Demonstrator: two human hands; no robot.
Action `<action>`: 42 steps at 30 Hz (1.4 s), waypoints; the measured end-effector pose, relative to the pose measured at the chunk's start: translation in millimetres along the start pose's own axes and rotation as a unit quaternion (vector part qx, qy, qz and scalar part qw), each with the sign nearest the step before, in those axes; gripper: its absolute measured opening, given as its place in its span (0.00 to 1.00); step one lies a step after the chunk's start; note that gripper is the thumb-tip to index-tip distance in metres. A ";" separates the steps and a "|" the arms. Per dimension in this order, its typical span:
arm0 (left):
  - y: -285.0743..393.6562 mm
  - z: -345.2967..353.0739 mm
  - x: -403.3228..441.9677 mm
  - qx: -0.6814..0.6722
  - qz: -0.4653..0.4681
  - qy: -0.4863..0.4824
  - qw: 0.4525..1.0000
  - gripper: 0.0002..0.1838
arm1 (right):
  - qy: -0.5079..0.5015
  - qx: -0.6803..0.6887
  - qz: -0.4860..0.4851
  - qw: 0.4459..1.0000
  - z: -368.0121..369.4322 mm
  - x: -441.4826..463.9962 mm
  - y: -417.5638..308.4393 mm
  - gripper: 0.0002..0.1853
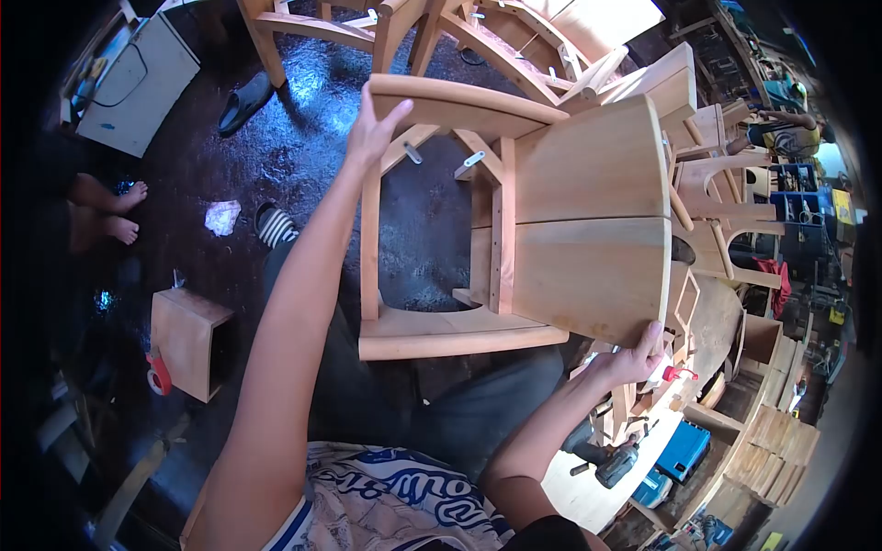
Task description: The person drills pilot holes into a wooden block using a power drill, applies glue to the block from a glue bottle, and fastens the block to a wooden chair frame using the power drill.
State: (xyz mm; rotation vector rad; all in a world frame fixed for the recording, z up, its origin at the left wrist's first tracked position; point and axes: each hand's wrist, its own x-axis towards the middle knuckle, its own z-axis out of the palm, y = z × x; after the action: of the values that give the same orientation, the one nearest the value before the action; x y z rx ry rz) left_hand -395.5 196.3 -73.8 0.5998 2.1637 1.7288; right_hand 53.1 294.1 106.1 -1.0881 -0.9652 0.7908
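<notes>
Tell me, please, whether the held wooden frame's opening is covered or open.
Open: through the wooden frame, the dark floor is visible, with no panel across the gap.

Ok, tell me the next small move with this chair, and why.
Perhaps turn the chair slowly, keeping both grips: the left hand holds the end of its far rail, the right hand the near corner of its back panel, and other chair frames appear close beyond.

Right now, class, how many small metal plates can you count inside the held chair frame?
2: one plate on the corner brace nearer the left hand, the other plate on the opposite brace, nearer the wooden panels. More may be hidden behind the chair frame.
</notes>
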 end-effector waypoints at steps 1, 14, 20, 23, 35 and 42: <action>-1.2 13.1 19.3 -0.011 -0.007 -0.062 0.998 0.61 | -0.010 0.010 -0.017 1.000 -6.0 0.0 2.3 0.16; 110.4 -30.3 -176.2 0.168 0.090 -0.528 0.828 0.44 | -0.016 0.128 -0.049 0.990 18.7 33.6 14.7 0.12; 133.0 -22.7 -242.5 0.357 0.144 -0.427 0.818 0.42 | 0.045 0.024 -0.109 0.993 23.1 42.7 8.8 0.17; 131.3 -17.1 -261.0 0.463 0.062 -0.491 0.735 0.30 | 0.047 0.024 -0.103 0.993 -4.7 29.2 12.6 0.18; 103.6 -25.7 -290.5 0.474 0.151 -0.424 0.757 0.26 | -0.047 -0.127 0.019 0.991 -63.9 24.3 19.4 0.21; 116.5 -25.4 -313.2 0.493 0.113 -0.314 0.803 0.32 | -0.191 -0.138 0.004 0.972 -184.8 -43.0 2.1 0.16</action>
State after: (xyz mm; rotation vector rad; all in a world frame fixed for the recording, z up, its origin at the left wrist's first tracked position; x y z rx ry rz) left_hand -121.4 39.8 38.8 1.4570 2.3400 0.1790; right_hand 206.8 191.2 63.6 -1.2008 -1.4290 0.9100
